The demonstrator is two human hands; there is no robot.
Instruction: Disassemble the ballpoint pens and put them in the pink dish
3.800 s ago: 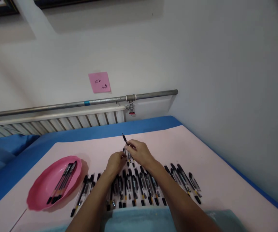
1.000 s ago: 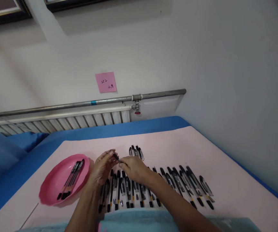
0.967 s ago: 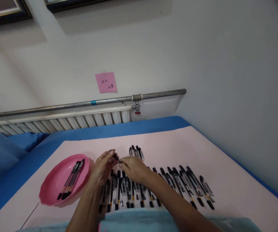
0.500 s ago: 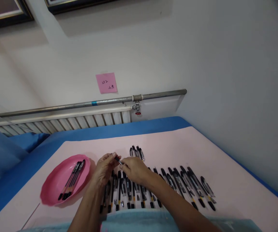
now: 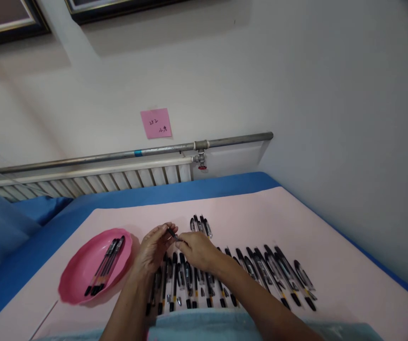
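Observation:
Between my two hands is a pen (image 5: 172, 233), its black grip end pinched by my left hand (image 5: 155, 244). My right hand (image 5: 199, 248) closes its thumb and fingertips on the pen's pointed end; the exact part there is too small to make out. Just below both hands lie several pen barrels (image 5: 174, 284) with black ends, along with loose caps and small metal tips (image 5: 179, 300). Behind my right hand rests a small group of black caps and pen parts (image 5: 200, 224).
A pink scalloped bowl (image 5: 72, 270) at the left holds several pens (image 5: 105, 265). More pens and caps (image 5: 282, 270) spread out to the right on the pink sheet (image 5: 246, 208). A radiator (image 5: 136, 176) and a pipe (image 5: 239, 140) run along the wall behind.
Both hands stay in nearly the same place on the pen. The fingers of my left hand shift slightly around its black end.

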